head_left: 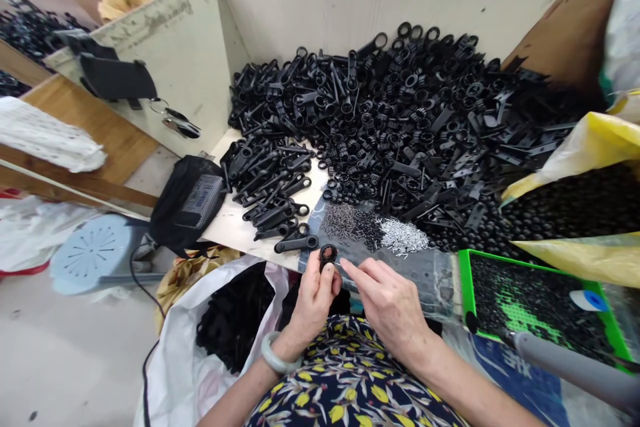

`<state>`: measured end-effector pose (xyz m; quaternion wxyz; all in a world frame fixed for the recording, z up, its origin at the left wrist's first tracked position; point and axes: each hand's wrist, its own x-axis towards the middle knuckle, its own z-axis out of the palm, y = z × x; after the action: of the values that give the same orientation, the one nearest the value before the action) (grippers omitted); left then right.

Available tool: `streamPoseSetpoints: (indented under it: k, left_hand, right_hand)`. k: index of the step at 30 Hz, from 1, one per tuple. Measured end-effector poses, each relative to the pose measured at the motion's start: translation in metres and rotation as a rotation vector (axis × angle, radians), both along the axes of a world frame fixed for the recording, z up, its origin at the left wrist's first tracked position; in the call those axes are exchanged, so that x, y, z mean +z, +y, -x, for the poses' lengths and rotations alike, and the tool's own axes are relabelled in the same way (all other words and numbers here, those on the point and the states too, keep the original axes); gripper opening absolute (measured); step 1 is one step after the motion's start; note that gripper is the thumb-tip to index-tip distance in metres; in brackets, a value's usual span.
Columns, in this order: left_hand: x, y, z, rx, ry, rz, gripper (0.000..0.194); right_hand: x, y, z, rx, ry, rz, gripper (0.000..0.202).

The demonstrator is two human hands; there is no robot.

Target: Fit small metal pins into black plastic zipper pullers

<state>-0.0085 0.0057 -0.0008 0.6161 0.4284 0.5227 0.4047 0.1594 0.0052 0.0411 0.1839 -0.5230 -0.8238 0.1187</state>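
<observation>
Fingers of the left hand (311, 303) pinch a black ring-headed part (329, 254) by the near edge of the tabletop (226, 225). The right hand (393, 303) bends its fingers just right of it; whether they grip anything, I cannot tell. Silver pins (404, 236) lie farther off.

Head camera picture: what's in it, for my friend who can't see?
A person's left hand holds a black ring-shaped part, the right hand close beside it. Beyond lies a heap of black parts; a green tray stands at right.
</observation>
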Motion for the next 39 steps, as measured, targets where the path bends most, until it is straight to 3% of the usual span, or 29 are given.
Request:
streamPoseSetpoints:
  k: [9,20,28,33,39]
  left_hand:
    - [-0.002,-0.002,0.000,0.023,-0.014,0.007,0.032]
    - [-0.009,-0.002,-0.002,0.016,-0.008,0.015,0.028]
    - [-0.032,-0.002,-0.011,-0.048,-0.062,0.108,0.032]
    - [-0.038,-0.002,-0.012,-0.091,0.013,0.097,0.029]
    - [-0.026,0.003,-0.013,-0.092,0.272,-0.012,0.019]
  right_hand:
    - [0.001,-0.001,0.000,0.004,-0.083,-0.124,0.037]
    - [-0.002,-0.001,-0.001,0.022,-0.160,-0.122,0.035]
    - [-0.020,-0.001,-0.008,0.116,-0.282,-0.106,0.029]
    - [-0.025,0.002,-0.012,0.173,-0.342,-0.035,0.024]
    - [-0.014,0.008,-0.005,0.238,-0.430,0.066,0.017]
